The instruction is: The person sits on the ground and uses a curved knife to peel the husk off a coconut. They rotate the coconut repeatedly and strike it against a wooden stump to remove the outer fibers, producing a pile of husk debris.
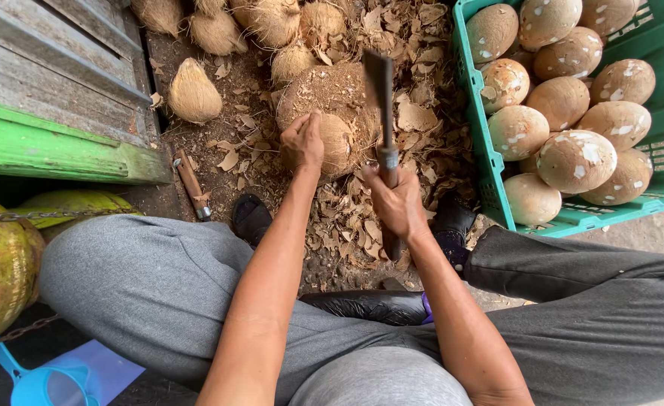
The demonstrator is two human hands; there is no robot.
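Observation:
My left hand [302, 141] rests on a brown husked coconut [337, 143], holding it against a round wooden chopping block [330, 94] on the ground. My right hand [396, 203] grips the handle of a heavy cleaver [381, 90], its dark blade raised upright over the block, just right of the coconut. I sit with grey-trousered knees spread either side of the block.
A green plastic crate [497, 203] of peeled pale coconuts [576, 159] stands at right. Fibrous coconuts [193, 92] lie at the back and left among husk chips. A second knife [191, 183] lies on the ground by a green wooden ledge [61, 150]. Blue scoop [35, 383] at bottom left.

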